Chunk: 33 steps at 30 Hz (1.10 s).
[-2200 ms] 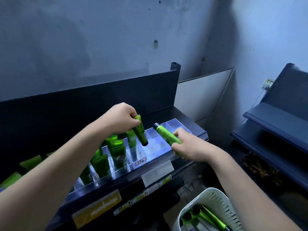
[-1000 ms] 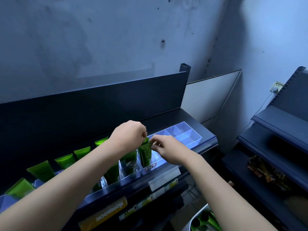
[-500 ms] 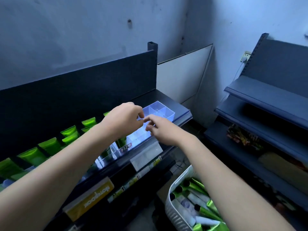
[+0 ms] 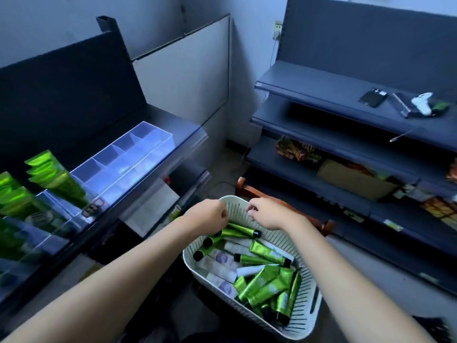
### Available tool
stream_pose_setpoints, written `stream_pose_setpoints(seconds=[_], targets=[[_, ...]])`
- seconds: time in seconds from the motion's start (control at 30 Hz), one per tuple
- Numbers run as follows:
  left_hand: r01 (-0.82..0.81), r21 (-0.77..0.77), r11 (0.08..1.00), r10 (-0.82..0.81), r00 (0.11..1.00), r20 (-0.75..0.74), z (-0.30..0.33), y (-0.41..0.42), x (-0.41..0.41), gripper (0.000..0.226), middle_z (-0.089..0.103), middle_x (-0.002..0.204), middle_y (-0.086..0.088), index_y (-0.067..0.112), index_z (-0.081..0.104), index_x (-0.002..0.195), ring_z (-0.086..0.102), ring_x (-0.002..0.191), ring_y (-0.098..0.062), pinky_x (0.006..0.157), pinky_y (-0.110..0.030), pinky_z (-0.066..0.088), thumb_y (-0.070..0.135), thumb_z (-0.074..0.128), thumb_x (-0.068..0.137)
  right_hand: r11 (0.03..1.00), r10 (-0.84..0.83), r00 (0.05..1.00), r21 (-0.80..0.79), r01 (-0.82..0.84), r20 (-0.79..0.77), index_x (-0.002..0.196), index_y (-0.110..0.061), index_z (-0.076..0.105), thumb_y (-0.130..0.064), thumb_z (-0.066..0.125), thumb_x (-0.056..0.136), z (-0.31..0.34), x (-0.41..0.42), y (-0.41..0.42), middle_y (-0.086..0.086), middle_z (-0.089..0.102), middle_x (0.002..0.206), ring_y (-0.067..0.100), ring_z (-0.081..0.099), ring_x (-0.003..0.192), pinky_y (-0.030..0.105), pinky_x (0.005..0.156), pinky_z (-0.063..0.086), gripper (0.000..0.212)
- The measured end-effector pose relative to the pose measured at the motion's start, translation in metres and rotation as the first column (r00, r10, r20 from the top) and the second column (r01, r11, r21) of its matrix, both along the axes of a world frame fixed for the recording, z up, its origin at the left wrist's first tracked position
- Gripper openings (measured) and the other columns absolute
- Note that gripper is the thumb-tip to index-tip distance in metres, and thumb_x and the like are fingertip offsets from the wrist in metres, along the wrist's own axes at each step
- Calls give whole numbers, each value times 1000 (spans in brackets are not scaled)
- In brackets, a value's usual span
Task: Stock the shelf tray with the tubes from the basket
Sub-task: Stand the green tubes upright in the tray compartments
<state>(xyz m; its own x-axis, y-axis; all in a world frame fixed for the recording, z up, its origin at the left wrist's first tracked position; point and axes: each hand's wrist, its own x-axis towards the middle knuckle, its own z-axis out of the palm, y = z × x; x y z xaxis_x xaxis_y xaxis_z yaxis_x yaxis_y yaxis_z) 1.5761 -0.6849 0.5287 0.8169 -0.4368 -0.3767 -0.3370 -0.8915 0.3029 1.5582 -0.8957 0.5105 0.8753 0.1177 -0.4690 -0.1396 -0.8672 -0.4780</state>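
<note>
**Two hands reaching into the basket for more tubes**

Both hands are hovering over the far end of the white slotted basket (image 4: 306,315), which is sitting on the floor below the shelf so that its contents are lying within easy reach. The left hand (image 4: 207,216) is curling loosely, knuckles up, just above a green tube (image 4: 243,230) with a black cap; whether its fingertips are already pinching anything I cannot tell, since they are pointing down and away from the camera. The right hand (image 4: 268,212) is hanging beside it with fingers half bent and nothing visibly in them, apparently getting ready to pick.

The basket is holding a loose heap: many green tubes lying crosswise on one another, with several pale white and lilac tubes (image 4: 222,262) showing underneath. The heap is tangled, so lifting one tube is likely to be shifting its neighbours.

Up on the dark shelf to the left, the clear divided tray (image 4: 138,157) is standing along the front edge. Its left compartments are already carrying upright green tubes (image 4: 57,179), crimped ends up, while the compartments to the right are standing bare. By that look, the stocking is perhaps half done, and the next tubes are probably heading for the nearest bare slot.
</note>
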Motion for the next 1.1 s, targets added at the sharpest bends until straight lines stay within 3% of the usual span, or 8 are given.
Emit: stream_pose_setpoints(seconds=[0.13,0.27,0.4,0.47,0.6,0.73,0.9,1.1], targets=[[74,129,989,-56,989,-138,-62,-30,-11,32,68,114,-11,13,69,112,67,104,-33,89,-39,57,22,56,85,988,-40,993,-151,23,-108,114,-12,71,-29,55,102,-64,-31,-26,11,74,118,33,67,112,40,98,53,27],[3,221,975,27,991,-132,-109,-36,-5,44,45,136,-15,9,50,133,62,117,-38,97,-46,54,13,53,89,936,-30,998,-353,12,-46,125,-14,65,-17,54,94,-109,-56,-21,13,70,126,36,66,121,43,99,54,33],[-33,290,956,72,989,-126,-152,-33,8,84,34,157,-21,0,22,157,50,137,-34,109,-44,47,18,67,89,927,69,997,-372,-50,37,129,-15,56,-13,56,97,-125,-50,2,11,57,130,38,69,111,47,87,57,31],[-81,321,944,130,982,-134,-162,-36,10,91,31,161,-17,4,13,161,48,139,-35,107,-49,49,25,68,91,906,77,992,-422,-28,99,129,-13,53,-12,62,95,-130,-39,10,16,58,128,36,71,102,45,81,59,35],[-54,377,925,115,983,-140,-162,-42,8,58,46,150,-15,11,42,149,56,130,-37,95,-51,55,17,63,95,833,204,967,-546,-90,151,140,-7,50,-5,55,97,-147,-26,22,14,73,117,31,74,99,39,79,59,44],[-5,426,905,53,993,-102,-165,-45,6,59,60,135,-16,3,50,143,67,114,-36,82,-46,58,-1,64,86,783,272,956,-602,-155,107,131,-6,60,-1,53,98,-154,-12,32,10,76,115,32,75,104,41,85,58,35],[72,432,899,10,983,-185,-147,-47,-7,35,68,124,-12,9,68,123,67,113,-34,91,-47,58,14,73,88,771,294,955,-601,-209,45,123,-10,72,3,49,98,-156,11,53,11,76,118,34,73,110,42,88,58,36],[67,377,924,52,954,-296,-141,-35,-25,30,70,119,-14,5,68,118,67,114,-34,89,-41,54,24,57,99,779,262,965,-586,-226,-24,118,-12,73,0,57,95,-156,26,70,11,75,120,32,71,114,42,93,56,30]])
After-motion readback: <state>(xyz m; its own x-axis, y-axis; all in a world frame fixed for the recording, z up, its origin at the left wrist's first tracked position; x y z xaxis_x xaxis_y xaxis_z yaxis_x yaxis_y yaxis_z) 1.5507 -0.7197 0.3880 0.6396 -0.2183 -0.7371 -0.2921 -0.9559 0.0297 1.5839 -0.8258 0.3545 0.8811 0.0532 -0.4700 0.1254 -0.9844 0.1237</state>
